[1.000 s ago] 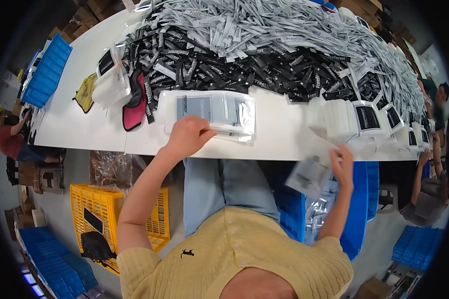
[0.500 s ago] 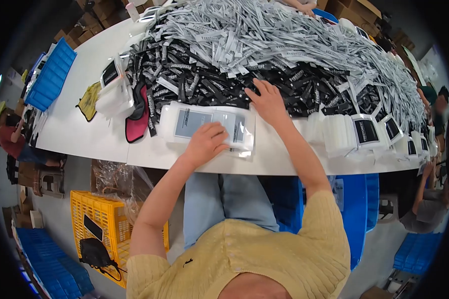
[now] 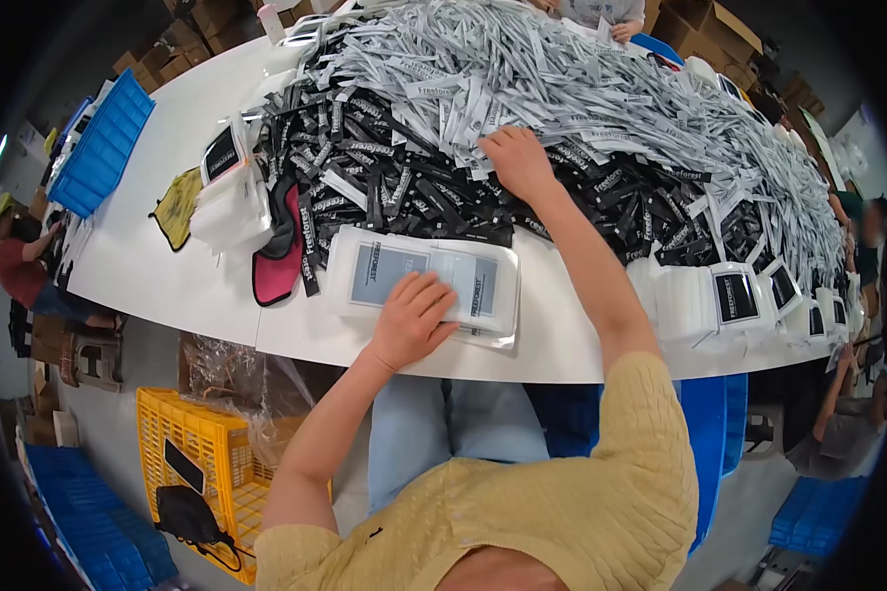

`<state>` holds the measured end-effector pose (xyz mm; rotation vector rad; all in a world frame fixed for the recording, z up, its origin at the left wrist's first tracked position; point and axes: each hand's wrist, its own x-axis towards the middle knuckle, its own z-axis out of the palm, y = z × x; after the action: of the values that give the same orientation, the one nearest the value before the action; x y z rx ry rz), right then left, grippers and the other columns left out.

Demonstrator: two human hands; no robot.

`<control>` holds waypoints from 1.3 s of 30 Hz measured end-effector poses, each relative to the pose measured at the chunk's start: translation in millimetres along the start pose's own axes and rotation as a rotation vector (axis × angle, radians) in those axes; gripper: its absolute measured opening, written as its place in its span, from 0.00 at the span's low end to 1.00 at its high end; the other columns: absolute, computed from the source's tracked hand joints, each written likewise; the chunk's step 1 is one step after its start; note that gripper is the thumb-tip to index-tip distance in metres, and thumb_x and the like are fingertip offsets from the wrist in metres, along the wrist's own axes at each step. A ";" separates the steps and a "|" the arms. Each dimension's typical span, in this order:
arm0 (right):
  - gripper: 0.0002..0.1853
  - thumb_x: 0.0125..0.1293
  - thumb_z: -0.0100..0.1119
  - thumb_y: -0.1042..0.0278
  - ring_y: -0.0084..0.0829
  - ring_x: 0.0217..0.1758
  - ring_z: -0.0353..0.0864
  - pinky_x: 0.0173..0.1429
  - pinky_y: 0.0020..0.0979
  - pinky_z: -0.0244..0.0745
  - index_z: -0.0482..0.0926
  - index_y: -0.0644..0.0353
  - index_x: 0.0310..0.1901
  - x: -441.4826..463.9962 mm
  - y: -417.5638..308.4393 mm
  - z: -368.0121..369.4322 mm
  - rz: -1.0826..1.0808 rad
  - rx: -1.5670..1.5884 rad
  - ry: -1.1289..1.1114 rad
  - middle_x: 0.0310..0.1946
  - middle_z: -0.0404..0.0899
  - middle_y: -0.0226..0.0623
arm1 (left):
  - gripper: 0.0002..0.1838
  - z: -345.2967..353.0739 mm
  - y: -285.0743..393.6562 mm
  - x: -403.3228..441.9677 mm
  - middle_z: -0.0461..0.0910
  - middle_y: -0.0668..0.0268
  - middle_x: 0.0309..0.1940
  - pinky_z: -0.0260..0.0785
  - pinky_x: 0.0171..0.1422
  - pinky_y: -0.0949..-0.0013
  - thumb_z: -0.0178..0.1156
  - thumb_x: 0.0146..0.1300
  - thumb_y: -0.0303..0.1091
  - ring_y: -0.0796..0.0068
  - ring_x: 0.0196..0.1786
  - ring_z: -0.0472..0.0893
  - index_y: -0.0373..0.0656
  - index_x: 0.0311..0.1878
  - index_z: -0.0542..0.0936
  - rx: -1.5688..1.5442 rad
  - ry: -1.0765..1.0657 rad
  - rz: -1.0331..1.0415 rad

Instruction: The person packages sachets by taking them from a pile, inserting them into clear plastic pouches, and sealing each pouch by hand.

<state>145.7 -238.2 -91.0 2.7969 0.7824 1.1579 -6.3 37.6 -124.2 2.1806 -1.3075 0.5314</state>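
My left hand [image 3: 416, 320] lies with fingers outstretched on a stack of clear plastic bags [image 3: 503, 271] with grey FREEFOREST labels, near the table's front edge. Farther forward, my right hand [image 3: 520, 165] reaches to where black printed strips [image 3: 434, 202] meet the heap of white printed strips [image 3: 562, 89]. Its fingers are bent together with the tips at the white strips; whether one is pinched between them is hidden. The strips bear the word Freeforest.
Left of the bags lie a pink-and-black cloth piece [image 3: 278, 266], another bag bundle [image 3: 232, 202] and a yellow cloth [image 3: 175, 209]. More bag bundles [image 3: 705, 305] stand at right. A blue crate [image 3: 101, 148] sits far left, a yellow crate [image 3: 192, 424] below. Other people work around the table.
My right hand has moved forward from the black strips to the white ones, its spread fingers drawing together. My left hand stays on the bags. A person's hand shows more fully across the table.
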 end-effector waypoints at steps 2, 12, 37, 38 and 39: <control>0.09 0.51 0.55 0.74 0.35 0.45 0.76 0.50 0.37 0.68 0.77 0.55 0.36 9.7 1.9 13.9 0.043 -0.039 -0.209 0.35 0.77 0.33 | 0.24 -0.9 0.4 -1.6 0.75 0.59 0.50 0.62 0.64 0.51 0.68 0.47 0.38 0.57 0.57 0.72 0.40 0.48 0.77 0.071 0.000 -0.006; 0.13 0.67 0.51 0.61 0.50 0.33 0.79 0.39 0.46 0.72 0.74 0.64 0.41 -17.5 -4.2 -40.7 0.829 0.580 0.392 0.31 0.79 0.47 | 0.24 5.2 0.4 -3.4 0.75 0.56 0.50 0.60 0.65 0.52 0.66 0.49 0.39 0.55 0.58 0.72 0.39 0.49 0.76 0.014 0.034 -0.040; 0.14 0.59 0.54 0.58 0.48 0.36 0.81 0.43 0.44 0.76 0.79 0.62 0.34 29.1 -96.7 18.9 0.342 0.276 -0.373 0.29 0.80 0.52 | 0.23 1.9 0.1 -3.1 0.75 0.58 0.49 0.64 0.63 0.55 0.65 0.49 0.37 0.57 0.57 0.72 0.38 0.48 0.75 0.011 0.046 -0.031; 0.14 0.59 0.53 0.59 0.48 0.36 0.82 0.43 0.44 0.76 0.79 0.62 0.34 34.0 -93.6 15.4 0.382 0.300 -0.394 0.29 0.81 0.51 | 0.23 1.3 0.3 -5.0 0.75 0.58 0.49 0.64 0.62 0.56 0.65 0.48 0.36 0.57 0.57 0.72 0.38 0.48 0.75 0.008 0.044 -0.032; 0.13 0.58 0.53 0.60 0.47 0.36 0.82 0.43 0.44 0.77 0.79 0.62 0.35 36.7 -92.1 11.1 0.424 0.324 -0.415 0.29 0.81 0.51 | 0.22 0.7 -0.6 -7.1 0.75 0.57 0.49 0.65 0.61 0.56 0.65 0.48 0.35 0.57 0.56 0.73 0.38 0.48 0.75 -0.024 0.052 -0.040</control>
<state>134.4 -139.0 -93.1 3.4152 0.3764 0.4531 -9.0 42.2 -129.0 2.1540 -1.2337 0.5504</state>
